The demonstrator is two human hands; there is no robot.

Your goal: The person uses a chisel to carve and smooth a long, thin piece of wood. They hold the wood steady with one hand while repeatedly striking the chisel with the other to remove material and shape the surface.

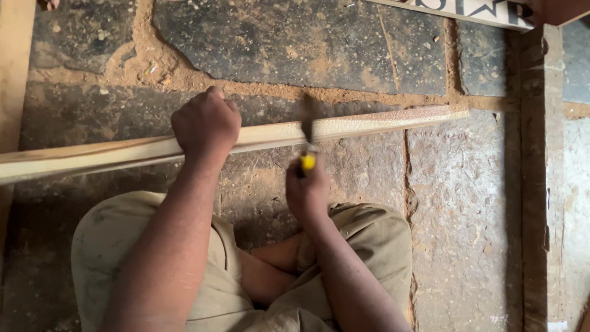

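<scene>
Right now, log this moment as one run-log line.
left hand: gripping wooden strip | right hand: holding yellow-handled tool, blurred blade on strip | strip: lying across stone floor

Dusty stone floor (344,43) bears a wooden strip (369,123), sawdust (141,61)
</scene>
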